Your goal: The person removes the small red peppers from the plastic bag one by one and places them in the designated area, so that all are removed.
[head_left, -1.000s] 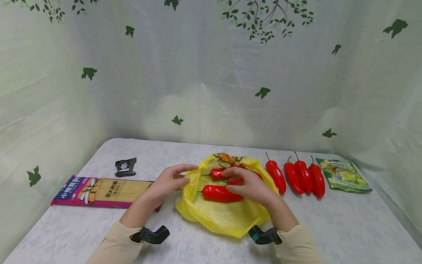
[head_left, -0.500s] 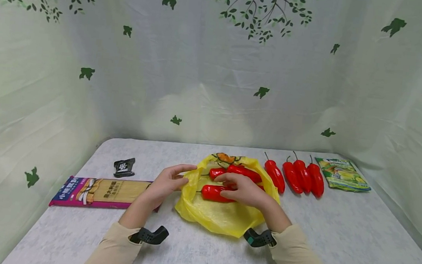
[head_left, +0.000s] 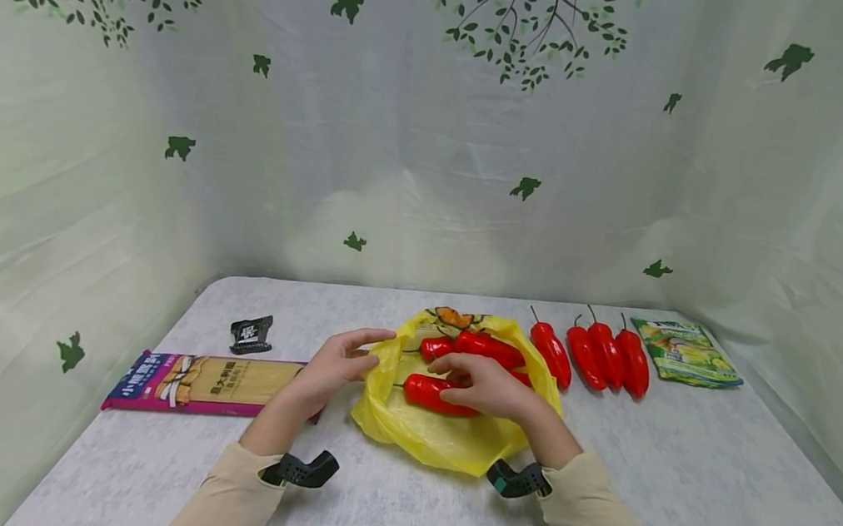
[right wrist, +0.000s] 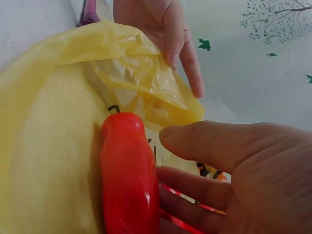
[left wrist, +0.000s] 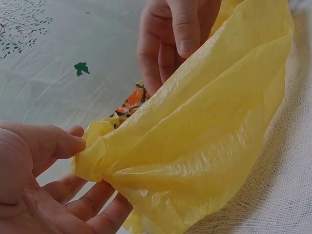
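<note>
A yellow plastic bag (head_left: 451,445) lies with its mouth spread, and several red chili peppers are inside it. At the bag's left rim, my left hand (head_left: 337,364) pinches the plastic between thumb and fingers, as the left wrist view shows. Reaching into the bag, my right hand (head_left: 489,386) is beside the nearest red pepper (right wrist: 129,175). Its fingers touch or nearly touch that pepper's side, while the thumb stands apart from it. Behind the hand lie another pepper (head_left: 489,348) and a partly hidden one (head_left: 435,347).
Several red peppers (head_left: 607,354) lie in a row right of the bag, with a green-yellow packet (head_left: 687,353) beyond them. On the left are a long noodle packet (head_left: 223,383) and a small black wrapped packet (head_left: 251,335). A printed curtain (head_left: 431,155) stands behind the table.
My right hand has moved left and lower in the bag, uncovering the back pepper. The nearest pepper has shifted slightly toward me and tilted. My left hand stays at the rim.
</note>
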`<state>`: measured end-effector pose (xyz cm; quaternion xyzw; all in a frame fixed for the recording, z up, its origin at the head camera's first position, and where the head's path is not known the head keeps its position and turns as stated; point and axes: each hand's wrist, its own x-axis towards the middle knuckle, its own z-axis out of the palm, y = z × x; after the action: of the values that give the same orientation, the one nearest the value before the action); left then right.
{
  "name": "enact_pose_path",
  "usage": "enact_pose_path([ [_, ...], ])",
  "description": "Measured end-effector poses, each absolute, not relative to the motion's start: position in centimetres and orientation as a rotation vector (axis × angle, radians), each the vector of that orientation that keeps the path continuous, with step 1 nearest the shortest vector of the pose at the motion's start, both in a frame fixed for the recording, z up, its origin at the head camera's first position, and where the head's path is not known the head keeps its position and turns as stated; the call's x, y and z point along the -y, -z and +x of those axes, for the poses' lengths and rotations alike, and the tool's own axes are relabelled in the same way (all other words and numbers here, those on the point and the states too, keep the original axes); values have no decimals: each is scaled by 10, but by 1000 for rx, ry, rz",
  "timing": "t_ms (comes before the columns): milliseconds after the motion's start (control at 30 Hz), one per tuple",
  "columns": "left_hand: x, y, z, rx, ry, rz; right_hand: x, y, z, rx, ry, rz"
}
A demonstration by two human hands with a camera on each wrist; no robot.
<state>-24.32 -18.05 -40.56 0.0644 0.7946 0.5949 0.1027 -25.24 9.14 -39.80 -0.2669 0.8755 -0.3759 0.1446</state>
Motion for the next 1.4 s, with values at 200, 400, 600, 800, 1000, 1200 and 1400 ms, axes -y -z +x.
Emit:
enact_pose_path([
  [200,180,406,-243,-2349,-1757,193,-90,402,-252,-2505,1031,-782],
  [400,181,405,-242,-2340,-1763,216,-88,407,-253,-2511,980,-794],
  [600,180,404,-242,-2345,-1759,226,-85,409,-252,-2525,956,-819],
  [800,180,403,-242,-2343,-1761,217,-82,410,-251,-2520,938,-807],
  [1000,180,404,-244,-2346,-1762,226,-83,407,-249,-2510,882,-819],
  [1200,180,404,-244,-2349,-1762,216,-87,404,-249,-2512,864,-771],
  [1400,180,406,-244,-2351,-1754,195,-89,402,-249,-2509,905,-758],
])
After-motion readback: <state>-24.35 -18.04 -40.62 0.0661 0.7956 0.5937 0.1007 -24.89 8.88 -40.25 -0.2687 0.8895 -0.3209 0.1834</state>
